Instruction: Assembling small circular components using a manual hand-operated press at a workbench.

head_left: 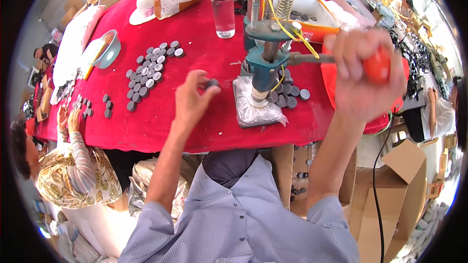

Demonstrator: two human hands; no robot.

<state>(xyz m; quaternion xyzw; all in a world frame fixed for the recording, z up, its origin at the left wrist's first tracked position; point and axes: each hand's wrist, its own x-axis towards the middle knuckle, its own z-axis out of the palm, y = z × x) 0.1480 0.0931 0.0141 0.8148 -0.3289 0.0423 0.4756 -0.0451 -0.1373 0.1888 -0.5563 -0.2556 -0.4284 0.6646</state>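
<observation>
My left hand (192,98) pinches a small dark round cap (212,83) between thumb and fingers, just above the red cloth and left of the press. My right hand (363,75) is closed round the red ball knob (377,65) of the press lever (312,58), slightly blurred. The blue-green hand press (265,63) stands upright, its ram down over a base (256,109) wrapped in clear plastic. Several dark round caps (287,95) lie heaped to the right of the ram. A larger group of grey-faced caps (146,75) is spread on the cloth to my left.
On the red-covered table (195,51) stand a lidded bottle (224,12), a pale bowl (108,51) and an orange-and-white box (312,17). A person (78,170) sits at the left edge, hands near small caps. Open cardboard boxes (385,199) and a black cable (376,185) are at lower right.
</observation>
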